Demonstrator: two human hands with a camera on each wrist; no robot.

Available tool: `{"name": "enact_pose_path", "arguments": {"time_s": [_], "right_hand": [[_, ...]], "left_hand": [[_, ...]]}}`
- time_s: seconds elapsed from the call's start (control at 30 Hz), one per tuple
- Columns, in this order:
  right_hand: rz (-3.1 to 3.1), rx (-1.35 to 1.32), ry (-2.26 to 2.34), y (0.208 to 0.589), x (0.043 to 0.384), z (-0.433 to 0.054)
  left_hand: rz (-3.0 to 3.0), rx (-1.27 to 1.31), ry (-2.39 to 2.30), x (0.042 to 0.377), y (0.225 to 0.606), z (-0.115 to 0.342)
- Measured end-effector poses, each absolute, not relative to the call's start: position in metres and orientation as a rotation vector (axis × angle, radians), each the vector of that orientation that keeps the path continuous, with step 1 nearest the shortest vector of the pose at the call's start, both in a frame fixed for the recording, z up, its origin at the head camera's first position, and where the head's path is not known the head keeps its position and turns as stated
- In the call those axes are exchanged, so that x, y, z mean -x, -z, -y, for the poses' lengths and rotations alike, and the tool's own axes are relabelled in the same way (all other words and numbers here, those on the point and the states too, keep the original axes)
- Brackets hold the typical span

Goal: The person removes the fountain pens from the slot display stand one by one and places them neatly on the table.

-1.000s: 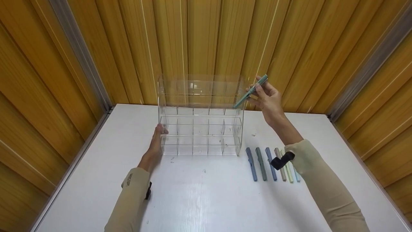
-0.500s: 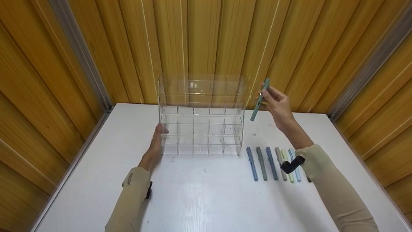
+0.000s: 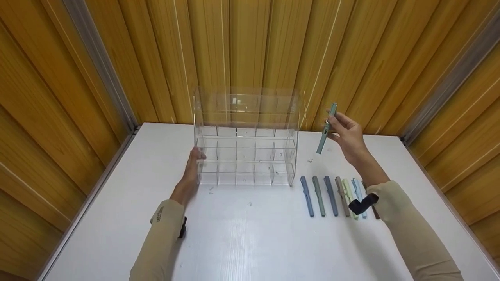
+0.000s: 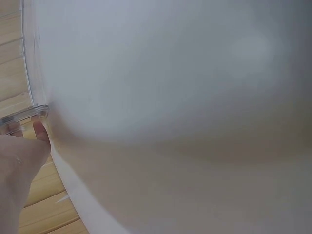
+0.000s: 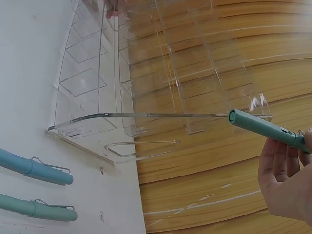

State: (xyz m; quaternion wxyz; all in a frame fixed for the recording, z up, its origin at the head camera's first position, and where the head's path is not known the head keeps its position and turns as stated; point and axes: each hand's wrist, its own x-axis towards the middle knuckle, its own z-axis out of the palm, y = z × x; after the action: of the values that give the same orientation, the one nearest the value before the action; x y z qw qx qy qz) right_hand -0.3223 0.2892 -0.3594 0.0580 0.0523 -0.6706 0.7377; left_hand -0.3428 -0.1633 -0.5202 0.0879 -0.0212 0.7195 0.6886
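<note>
My right hand (image 3: 349, 138) pinches a teal-green pen (image 3: 326, 130) between thumb and fingers, above the table to the right of the clear display rack. The pen is steeply tilted in the head view; in the right wrist view its near end (image 5: 253, 125) points toward the rack. My left hand (image 3: 191, 164) grips the left side panel of the clear acrylic rack (image 3: 245, 156), its fingertips showing through the plastic. In the left wrist view, a finger (image 4: 41, 130) of that hand bends at the rack's edge (image 4: 29, 114). The rack has stepped, divided compartments.
Several pens lie in a row right of the rack, among them a blue pen (image 3: 307, 197), a green pen (image 3: 319, 197) and a dark blue pen (image 3: 331, 197). The right sleeve (image 3: 414, 230) partly covers the row's right end. A wood-patterned wall (image 3: 246, 47) stands behind the white table (image 3: 242, 238).
My right hand has moved rightward and a little down, away from the rack's upper right side, and the pen has swung more upright. The left hand keeps its place on the rack.
</note>
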Motion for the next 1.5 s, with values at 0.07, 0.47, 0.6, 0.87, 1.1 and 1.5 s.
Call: {"name": "enact_pose_path", "arguments": {"time_s": [0.07, 0.47, 0.6, 0.87, 1.1, 1.5], "right_hand": [[2.036, -0.145, -2.238, 0.361, 0.323, -0.292], [2.12, -0.059, -2.221, 0.385, 0.322, -0.304], [2.132, -0.021, -2.222, 0.392, 0.319, -0.313], [2.184, -0.006, -2.178, 0.405, 0.315, -0.33], [2.229, 0.025, -2.151, 0.417, 0.31, -0.352], [2.346, 0.136, -2.015, 0.442, 0.306, -0.375]], "left_hand": [[-2.153, 0.061, -2.037, 0.344, 0.52, 0.163], [-2.154, 0.065, -2.057, 0.34, 0.527, 0.166], [-2.154, 0.054, -2.058, 0.338, 0.527, 0.164], [-2.152, 0.044, -2.085, 0.339, 0.527, 0.164], [-2.145, 0.067, -2.076, 0.339, 0.528, 0.164], [-2.181, 0.092, -2.042, 0.33, 0.528, 0.187]]}}
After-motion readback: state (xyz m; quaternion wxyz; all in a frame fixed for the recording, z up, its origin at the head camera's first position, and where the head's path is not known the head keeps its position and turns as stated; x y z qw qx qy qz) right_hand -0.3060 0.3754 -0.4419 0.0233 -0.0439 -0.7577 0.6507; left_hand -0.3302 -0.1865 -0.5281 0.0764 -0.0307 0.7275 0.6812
